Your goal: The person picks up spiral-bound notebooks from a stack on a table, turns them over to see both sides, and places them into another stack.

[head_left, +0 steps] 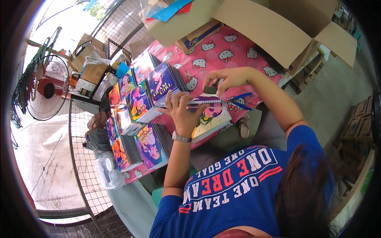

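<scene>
Pink tablecloth (238, 43) printed with white cartoon cat faces covers the worktable beneath and beyond both hands. Far to the left of the hands stands a round fan (48, 90) with a red and black hub, in front of pale sheeting; wire mesh (85, 142) runs between it and the table. Next comes a clear plastic bag (108, 170) at the table's edge, lower than the left hand, and farther back a brown paper bag (92, 70). Just left of the left hand, stacks of spiral-bound notebooks (139, 103) with bright illustrated covers stand close together in rows, their coils showing along the sides. The left hand (183, 113), a metal wristwatch (182, 138) below it, has its fingers spread and bent, thumb and fingers holding the left end of a notebook (204, 101) tipped nearly edge-on, between the two hands. Below that, nearer the body, lies a notebook pile (212, 123) with a pale yellow cover. The right hand (230, 80) pinches a small dark block (210, 90) over the notebook's edge; what the block is, I cannot tell. Just below the right hand rest blue-handled pliers (243, 95), near the coil. Beyond that hand, farther right, an open cardboard box (264, 29) sits at the table's far edge.
</scene>
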Demonstrator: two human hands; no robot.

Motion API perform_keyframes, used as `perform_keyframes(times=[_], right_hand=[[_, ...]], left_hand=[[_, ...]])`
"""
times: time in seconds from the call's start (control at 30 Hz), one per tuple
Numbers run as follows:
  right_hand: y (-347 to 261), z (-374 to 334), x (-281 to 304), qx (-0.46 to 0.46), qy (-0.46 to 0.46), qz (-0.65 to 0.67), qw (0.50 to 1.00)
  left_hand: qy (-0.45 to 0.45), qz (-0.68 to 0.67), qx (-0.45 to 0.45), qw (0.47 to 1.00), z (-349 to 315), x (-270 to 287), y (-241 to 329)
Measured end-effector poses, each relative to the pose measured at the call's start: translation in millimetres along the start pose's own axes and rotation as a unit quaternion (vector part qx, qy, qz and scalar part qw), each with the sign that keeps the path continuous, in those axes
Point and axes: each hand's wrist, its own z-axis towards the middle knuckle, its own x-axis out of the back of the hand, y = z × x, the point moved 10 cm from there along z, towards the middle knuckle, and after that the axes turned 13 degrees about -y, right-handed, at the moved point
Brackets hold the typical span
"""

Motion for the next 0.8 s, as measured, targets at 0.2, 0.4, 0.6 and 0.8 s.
perform_keyframes(times=[0.2,0.4,0.6,0.8], right_hand=[[-13,11,2,0.032,0.007,-0.021,0.999],[-15,9,6,0.023,-0.007,0.017,1.000],[-15,24,-37,0.058,-0.078,0.243,0.965],[-6,29,-28,0.052,-0.063,0.165,0.983]], left_hand=[[-0.017,-0.007,-0.026,0.999,1,-1,-17],[-0.011,0.007,-0.017,1.000,-4,11,-11],[0.006,0.004,0.010,1.000,-26,18,-12],[-0.069,-0.006,0.002,0.998,-11,13,-11]])
